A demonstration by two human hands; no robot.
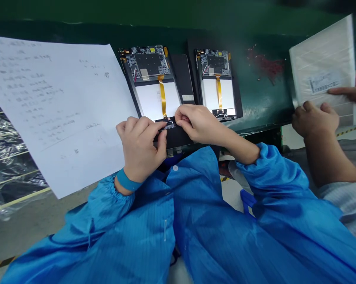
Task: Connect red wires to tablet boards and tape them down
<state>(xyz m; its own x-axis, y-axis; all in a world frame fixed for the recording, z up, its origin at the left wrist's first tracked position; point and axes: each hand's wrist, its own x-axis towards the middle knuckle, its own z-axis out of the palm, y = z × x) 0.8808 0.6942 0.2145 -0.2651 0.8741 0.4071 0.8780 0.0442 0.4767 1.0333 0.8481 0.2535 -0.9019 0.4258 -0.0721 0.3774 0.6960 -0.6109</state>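
Head camera view, looking down: the person's left hand (142,142) has thumb and forefinger close together at a small circuit strip (169,125) on the near end of an opened tablet (142,96). The right hand (203,122) is curled at that end's right corner, fingertips bunched; whether either hand grips anything cannot be told. Fingers hide part of the strip. An orange ribbon (163,96) runs from it over a white panel to the main board (148,63) at the far end.

Just right of the tablet lies a dark slab (182,75), then a second opened tablet (205,92), its near left corner behind the right hand. Farther right on the green bench (254,104) is a loose red tangle (268,65). At far right, a co-worker's two hands hold a pale flat pack (322,59) with a barcode label.

Left of the first tablet, a large handwritten sheet (68,106) crowds its side, overlapping plastic-wrapped dark material (15,148).
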